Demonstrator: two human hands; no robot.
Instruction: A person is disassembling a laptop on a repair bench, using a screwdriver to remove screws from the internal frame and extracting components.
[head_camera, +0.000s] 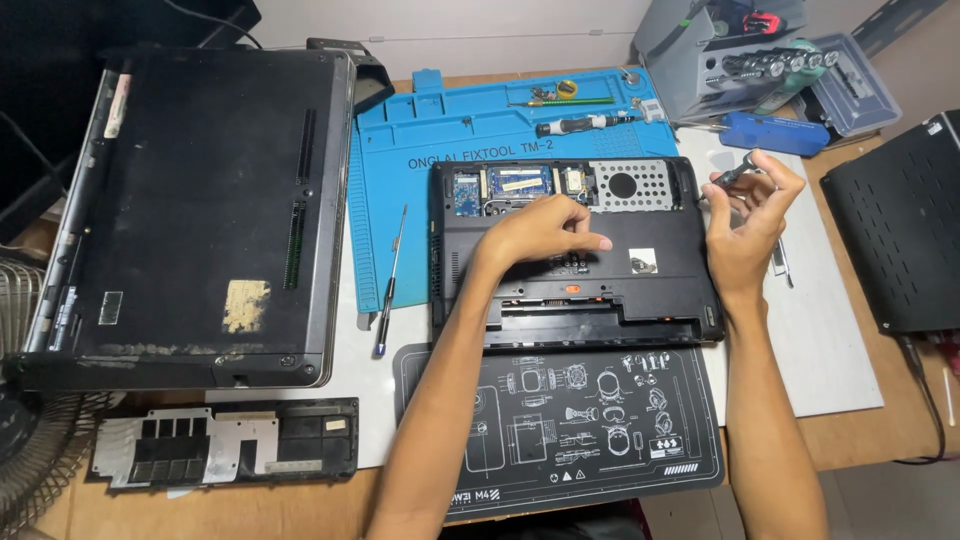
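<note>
Your left hand (540, 232) lies flat, fingers loosely curled and holding nothing, pinning the upturned small laptop (575, 255) on the blue repair mat (420, 150). Your right hand (748, 215) pinches a small screwdriver (738, 170), poised beside the laptop's right edge.

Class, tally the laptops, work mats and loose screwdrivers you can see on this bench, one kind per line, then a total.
Laptops, undersides up: 2, large laptop, small laptop.
Work mats: 2, blue mat, black mat.
Loose screwdrivers: 2, slim screwdriver, black-handled screwdriver.
Total: 6
</note>
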